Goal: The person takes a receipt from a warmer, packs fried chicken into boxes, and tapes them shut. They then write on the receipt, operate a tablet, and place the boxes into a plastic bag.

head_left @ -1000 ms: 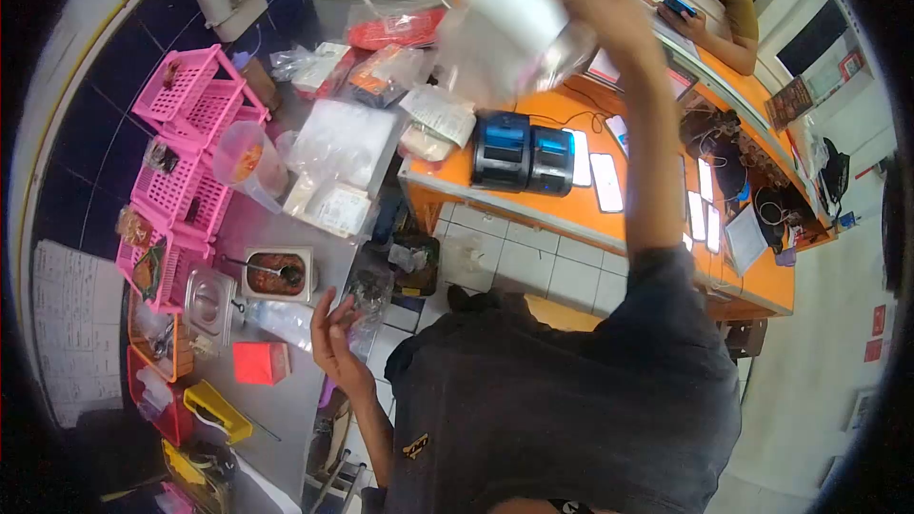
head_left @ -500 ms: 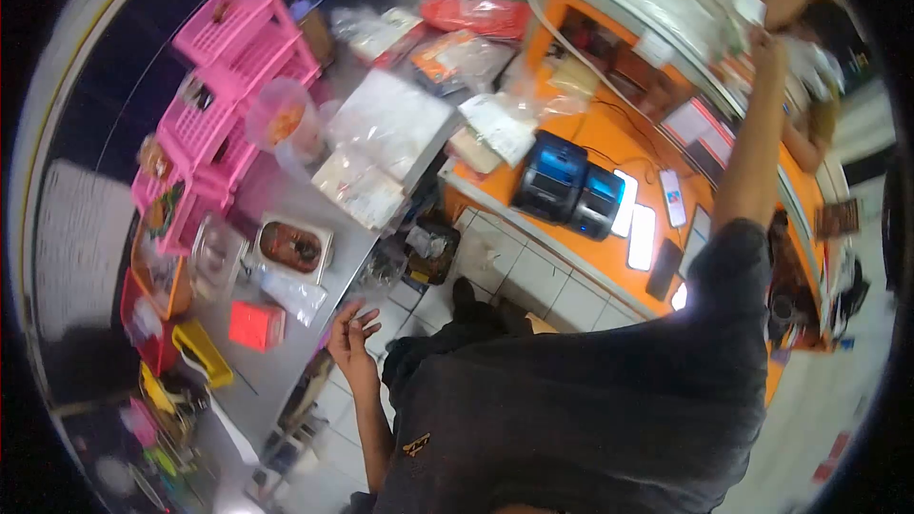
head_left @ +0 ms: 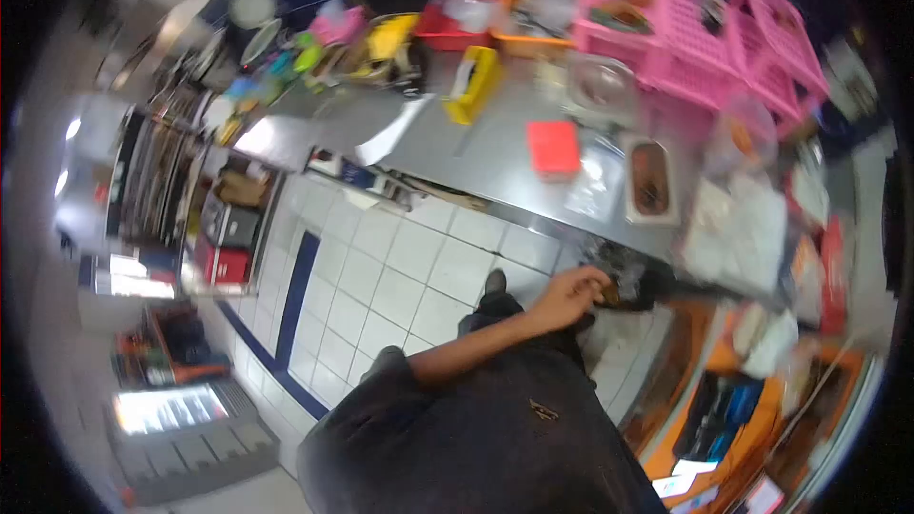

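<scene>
My left hand [head_left: 573, 297] reaches across in front of my dark shirt [head_left: 466, 428], its fingers loosely bent and a little apart, with nothing visible in them. It hovers over the floor near the edge of the steel counter [head_left: 495, 157], close to a dark bin [head_left: 628, 290] with clear plastic in it. Above the hand, on the counter, are a red box [head_left: 553, 149], a clear plastic bag [head_left: 597, 176] and a steel tray of dark reddish-brown food [head_left: 649, 181]. My right hand is out of sight.
Pink stacked baskets [head_left: 690, 38], an orange bin [head_left: 538, 43] and a red bin [head_left: 463, 43] line the counter's back. A yellow holder [head_left: 472, 86] stands before them. At lower right, an orange desk [head_left: 657, 462] bears a black-and-blue device [head_left: 716, 414] and phones. White tiles [head_left: 381, 276] cover the floor.
My view has swung left, bringing more of the counter and floor into sight. My right arm, stretched toward a white paper at the desk shelf, has left view. My left hand now crosses my front.
</scene>
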{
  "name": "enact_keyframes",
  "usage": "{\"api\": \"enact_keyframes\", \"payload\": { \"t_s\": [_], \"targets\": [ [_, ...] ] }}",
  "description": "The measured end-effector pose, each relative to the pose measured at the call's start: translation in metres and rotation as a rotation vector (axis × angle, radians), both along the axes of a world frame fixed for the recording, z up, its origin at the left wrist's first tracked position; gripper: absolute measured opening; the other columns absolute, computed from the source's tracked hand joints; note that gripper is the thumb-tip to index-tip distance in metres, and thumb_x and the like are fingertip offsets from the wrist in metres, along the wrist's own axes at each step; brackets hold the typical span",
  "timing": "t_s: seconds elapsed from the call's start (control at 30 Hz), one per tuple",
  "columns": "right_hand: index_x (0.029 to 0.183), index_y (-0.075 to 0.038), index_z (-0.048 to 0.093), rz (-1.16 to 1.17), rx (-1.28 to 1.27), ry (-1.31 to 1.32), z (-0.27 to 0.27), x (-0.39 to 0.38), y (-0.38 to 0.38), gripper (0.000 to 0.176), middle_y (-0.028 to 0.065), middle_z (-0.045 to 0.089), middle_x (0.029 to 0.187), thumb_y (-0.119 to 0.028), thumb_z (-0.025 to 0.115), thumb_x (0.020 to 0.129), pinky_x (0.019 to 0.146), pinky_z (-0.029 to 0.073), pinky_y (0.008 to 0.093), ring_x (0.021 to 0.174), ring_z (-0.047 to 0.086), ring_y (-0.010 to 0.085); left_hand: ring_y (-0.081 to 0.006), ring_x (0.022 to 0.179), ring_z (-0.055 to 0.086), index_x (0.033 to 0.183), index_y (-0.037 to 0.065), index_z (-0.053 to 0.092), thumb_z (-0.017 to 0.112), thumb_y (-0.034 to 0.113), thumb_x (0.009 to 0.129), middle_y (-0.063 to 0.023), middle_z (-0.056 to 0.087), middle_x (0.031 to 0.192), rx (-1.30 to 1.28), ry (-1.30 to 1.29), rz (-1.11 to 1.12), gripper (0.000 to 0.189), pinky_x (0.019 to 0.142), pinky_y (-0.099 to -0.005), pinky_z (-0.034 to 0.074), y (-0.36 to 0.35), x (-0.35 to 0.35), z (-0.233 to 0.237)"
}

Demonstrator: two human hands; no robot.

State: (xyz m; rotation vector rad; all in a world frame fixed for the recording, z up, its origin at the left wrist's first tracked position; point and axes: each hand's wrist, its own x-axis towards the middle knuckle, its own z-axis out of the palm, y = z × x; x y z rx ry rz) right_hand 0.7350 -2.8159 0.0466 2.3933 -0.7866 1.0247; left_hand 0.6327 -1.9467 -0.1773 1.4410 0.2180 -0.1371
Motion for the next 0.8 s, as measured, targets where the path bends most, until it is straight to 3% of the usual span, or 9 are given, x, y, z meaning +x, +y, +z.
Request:
{"api": "enact_keyframes", "payload": {
  "t_s": [0.17,0.3,0.37,0.43,0.47,0.6,0.67,0.77,0.8],
  "targets": [
    [0.107,0.004,0.065,0.203,-0.043,-0.414,-0.057,0.017,0.142,0.039,0.0223,0.068,0.094,-0.03,0.052,0.095,0.066,0.053,0.0444,0.078,0.067,0.0339,-0.0119,0.095,0.061,0.12,0.001,0.056,0.046,0.005,0.097,-0.0061,0.063,0.105,-0.055,-0.08,0.11,0.026,0.083,-0.0277,0.048,0.055,-0.042,0.004],
    [0.11,0.004,0.064,0.548,0.093,-0.572,-0.188,0.046,0.334,0.038,0.0211,0.069,0.096,-0.029,0.051,0.095,0.067,0.054,0.0444,0.078,0.067,0.033,-0.0131,0.098,0.063,0.121,0.002,0.056,0.046,0.007,0.099,-0.0061,0.063,0.108,-0.044,-0.155,0.282,0.025,0.084,-0.0281,0.049,0.141,-0.118,0.01],
    [0.111,0.004,0.064,0.869,0.38,-0.443,-0.299,0.056,0.467,0.038,0.0205,0.069,0.096,-0.028,0.051,0.096,0.067,0.054,0.0444,0.078,0.067,0.0325,-0.0132,0.098,0.063,0.12,0.003,0.057,0.045,0.007,0.099,-0.0062,0.063,0.109,-0.006,-0.12,0.374,0.025,0.083,-0.0279,0.049,0.193,-0.165,0.009],
    [0.112,0.004,0.064,1.31,1.0,-0.151,-0.42,0.06,0.653,0.037,0.0199,0.069,0.097,-0.027,0.051,0.096,0.067,0.054,0.0444,0.078,0.067,0.0321,-0.0133,0.098,0.063,0.12,0.003,0.057,0.045,0.007,0.099,-0.0063,0.063,0.109,0.006,-0.035,0.448,0.025,0.083,-0.0277,0.049,0.248,-0.227,0.003],
    [0.107,0.002,0.061,1.343,1.424,0.168,-0.421,-0.001,0.769,0.031,0.0126,0.066,0.095,-0.024,0.05,0.095,0.071,0.053,0.0392,0.083,0.064,0.0272,-0.0127,0.098,0.063,0.119,0.004,0.058,0.045,0.009,0.099,-0.0059,0.064,0.109,0.003,-0.008,0.532,0.024,0.082,-0.0276,0.05,0.272,-0.253,-0.007],
    [0.112,-0.002,0.061,1.742,0.881,1.424,-0.322,-0.178,1.066,0.028,0.0139,0.07,0.094,-0.017,0.059,0.088,0.074,0.053,0.0392,0.086,0.068,0.0277,-0.0127,0.093,0.065,0.117,0.005,0.06,0.049,0.013,0.098,-0.0062,0.066,0.103,0.024,0.059,0.736,0.023,0.077,-0.0279,0.051,0.368,-0.335,0.003],
    [0.109,-0.003,0.063,1.938,0.488,1.747,-0.35,-0.209,1.144,0.029,0.016,0.07,0.094,-0.021,0.061,0.087,0.075,0.053,0.0389,0.087,0.068,0.0296,-0.0139,0.09,0.065,0.118,0.005,0.059,0.049,0.014,0.098,-0.0075,0.067,0.1,0.224,0.096,0.751,0.023,0.075,-0.0285,0.051,0.424,-0.379,0.009],
    [0.102,-0.004,0.065,1.898,0.316,1.893,-0.352,-0.242,1.253,0.029,0.017,0.068,0.098,-0.028,0.058,0.087,0.08,0.052,0.0445,0.092,0.066,0.0337,-0.0172,0.085,0.067,0.118,0.0,0.06,0.055,0.017,0.095,-0.0137,0.068,0.086,0.522,0.178,0.83,0.029,0.075,-0.03,0.052,0.52,-0.46,-0.009],
    [0.103,-0.004,0.066,1.95,0.038,1.808,-0.351,-0.25,1.29,0.03,0.0186,0.068,0.097,-0.028,0.056,0.087,0.083,0.051,0.0476,0.093,0.065,0.0374,-0.0186,0.086,0.067,0.118,-0.001,0.06,0.055,0.015,0.094,-0.0151,0.068,0.089,0.546,0.214,0.964,0.029,0.076,-0.031,0.053,0.553,-0.498,-0.034]
  ]
}}
